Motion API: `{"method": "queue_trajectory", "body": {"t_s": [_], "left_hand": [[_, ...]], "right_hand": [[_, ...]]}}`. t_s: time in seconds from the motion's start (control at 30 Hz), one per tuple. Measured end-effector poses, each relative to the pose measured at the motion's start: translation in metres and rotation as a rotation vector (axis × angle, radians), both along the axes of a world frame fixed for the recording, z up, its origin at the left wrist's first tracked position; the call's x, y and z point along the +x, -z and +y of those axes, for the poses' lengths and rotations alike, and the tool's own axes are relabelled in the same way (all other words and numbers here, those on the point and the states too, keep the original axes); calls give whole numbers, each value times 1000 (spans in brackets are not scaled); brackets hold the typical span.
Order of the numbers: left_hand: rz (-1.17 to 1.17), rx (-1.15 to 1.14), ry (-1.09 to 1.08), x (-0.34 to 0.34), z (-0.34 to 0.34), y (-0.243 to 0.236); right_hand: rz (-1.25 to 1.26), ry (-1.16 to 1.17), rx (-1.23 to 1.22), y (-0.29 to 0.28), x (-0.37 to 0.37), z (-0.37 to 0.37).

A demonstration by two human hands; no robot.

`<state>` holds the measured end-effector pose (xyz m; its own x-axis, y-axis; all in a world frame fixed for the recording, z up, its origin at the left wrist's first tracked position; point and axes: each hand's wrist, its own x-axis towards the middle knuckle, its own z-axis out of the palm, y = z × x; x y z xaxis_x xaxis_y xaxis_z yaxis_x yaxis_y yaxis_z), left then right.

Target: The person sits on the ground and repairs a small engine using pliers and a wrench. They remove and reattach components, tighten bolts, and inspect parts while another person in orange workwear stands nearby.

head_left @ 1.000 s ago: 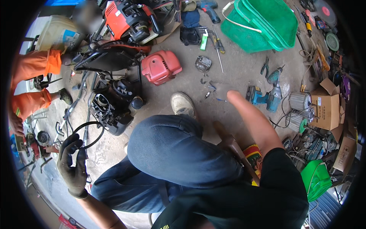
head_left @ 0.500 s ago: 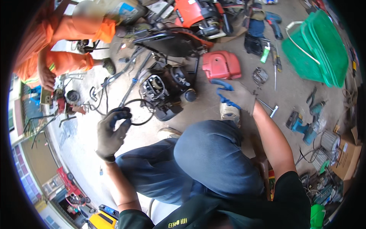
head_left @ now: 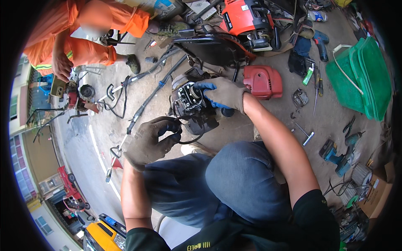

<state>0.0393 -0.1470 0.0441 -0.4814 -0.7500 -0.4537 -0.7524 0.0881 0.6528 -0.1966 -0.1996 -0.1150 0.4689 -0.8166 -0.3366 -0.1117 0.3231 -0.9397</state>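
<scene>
A black small engine [head_left: 190, 121] with an exposed toothed gear [head_left: 191, 93] sits on the concrete in front of my knees. My left hand [head_left: 148, 142], in a grey glove with dark fingertips, pinches a thin black looped strip [head_left: 190, 141] at the engine's lower left. My right hand [head_left: 222, 94], in a grey-and-blue glove, grips the upper right of the engine, fingers on and beside the gear. Right of it lies a red plastic cover [head_left: 263, 82].
A co-worker in orange [head_left: 79, 52] crouches upper left. Around me are a red-orange machine [head_left: 238, 14], long trimmer shafts [head_left: 142, 108], a green bucket [head_left: 356, 79], a cordless drill [head_left: 335, 157], screwdrivers [head_left: 319, 83], a T-wrench [head_left: 308, 138] and boxes [head_left: 372, 196].
Both hands have moved onto the engine, the left bringing the black loop with it, the right coming in from the right side. My view has swung leftward.
</scene>
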Motion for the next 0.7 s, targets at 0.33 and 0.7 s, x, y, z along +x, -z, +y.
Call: {"method": "queue_trajectory", "body": {"t_s": [0.33,0.7], "left_hand": [[-13,-40,85,5,1,4],[-25,-12,3,3,11,-4]], "right_hand": [[160,105,-145,-11,-8,23],[-26,699,-13,8,-79,78]]}}
